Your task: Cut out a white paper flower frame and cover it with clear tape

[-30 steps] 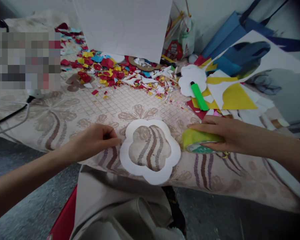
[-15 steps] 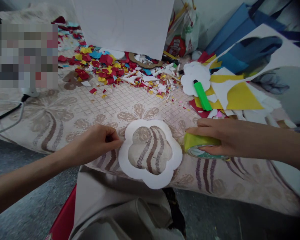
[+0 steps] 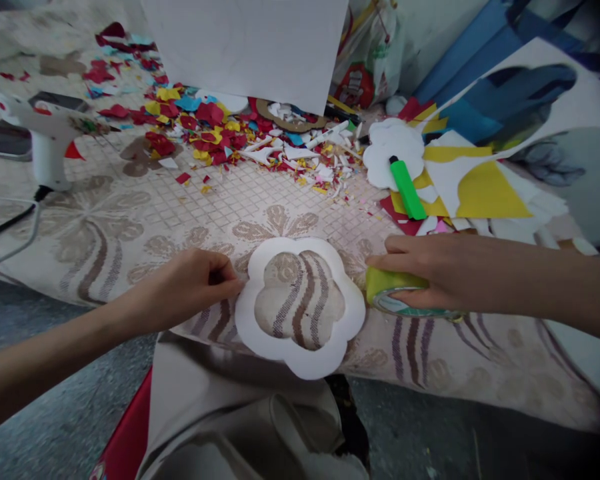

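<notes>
Flower-shaped paper ring [image 3: 307, 363] is lying between both grips, its cutting seemingly complete; no tape is visibly showing on it yet. Left hand [image 3: 195, 288] is pinching narrowly beside one edge, contents indiscernible; right hand [image 3: 427, 261] is gripping a tape roll [image 3: 393, 283] opposite.

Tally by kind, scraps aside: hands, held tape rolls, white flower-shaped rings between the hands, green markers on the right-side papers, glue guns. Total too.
Hands: 2 (left hand, right hand)
Tape roll: 1
White flower-shaped ring: 1
Green marker: 1
Glue gun: 1
Total: 6
</notes>
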### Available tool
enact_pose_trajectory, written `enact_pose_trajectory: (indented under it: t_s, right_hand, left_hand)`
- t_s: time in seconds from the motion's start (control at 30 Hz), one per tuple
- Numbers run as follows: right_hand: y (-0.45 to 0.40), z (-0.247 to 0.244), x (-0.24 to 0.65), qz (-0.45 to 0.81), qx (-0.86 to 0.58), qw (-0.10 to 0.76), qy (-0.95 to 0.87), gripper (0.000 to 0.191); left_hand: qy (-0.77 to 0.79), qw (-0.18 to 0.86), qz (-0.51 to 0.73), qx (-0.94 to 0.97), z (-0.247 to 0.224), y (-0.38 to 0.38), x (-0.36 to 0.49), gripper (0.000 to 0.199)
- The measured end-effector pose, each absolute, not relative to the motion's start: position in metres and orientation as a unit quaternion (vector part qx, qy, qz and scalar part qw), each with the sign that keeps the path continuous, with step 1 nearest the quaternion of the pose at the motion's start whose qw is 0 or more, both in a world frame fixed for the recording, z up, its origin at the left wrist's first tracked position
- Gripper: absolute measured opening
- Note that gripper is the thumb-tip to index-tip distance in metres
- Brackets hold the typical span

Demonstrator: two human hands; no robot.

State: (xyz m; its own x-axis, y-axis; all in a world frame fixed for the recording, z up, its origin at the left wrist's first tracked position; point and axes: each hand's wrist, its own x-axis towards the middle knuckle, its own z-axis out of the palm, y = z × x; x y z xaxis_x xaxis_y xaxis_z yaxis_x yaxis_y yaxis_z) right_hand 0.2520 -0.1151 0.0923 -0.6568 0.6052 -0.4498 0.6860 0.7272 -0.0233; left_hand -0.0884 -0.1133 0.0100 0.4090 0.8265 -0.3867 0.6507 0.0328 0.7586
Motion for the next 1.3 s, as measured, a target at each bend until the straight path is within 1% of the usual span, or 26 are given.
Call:
enact_pose_trajectory:
  t_s: [0.2,0.47,0.7,0.93,1.17,1.3]
  right_hand:
    - [-0.115,0.096,0.245,-0.108,0.359,0.253,0.892,0.023]
    - [-0.118,0.099,0.238,-0.101,0.379,0.282,0.876,0.022]
    - [-0.117,0.091,0.242,-0.084,0.36,0.257,0.893,0.02]
    - [-0.116,0.083,0.244,-0.072,0.338,0.233,0.909,0.02]
    - [-0.115,0.083,0.233,-0.064,0.334,0.237,0.91,0.015]
    - [-0.117,0.08,0.229,-0.04,0.322,0.229,0.918,0.012]
  left_hand:
    - [0.548,0.427,0.029,0.719,0.018,-0.114,-0.084,0.023]
    - [0.545,0.414,0.023,0.729,0.022,-0.115,-0.081,0.022]
    - [0.549,0.397,0.005,0.736,0.023,-0.112,-0.08,0.021]
    - [0.566,0.351,-0.012,0.746,0.022,-0.114,-0.077,0.022]
    - [0.559,0.337,-0.02,0.757,0.02,-0.115,-0.077,0.02]
    - [0.557,0.318,-0.017,0.767,0.019,-0.117,-0.078,0.02]
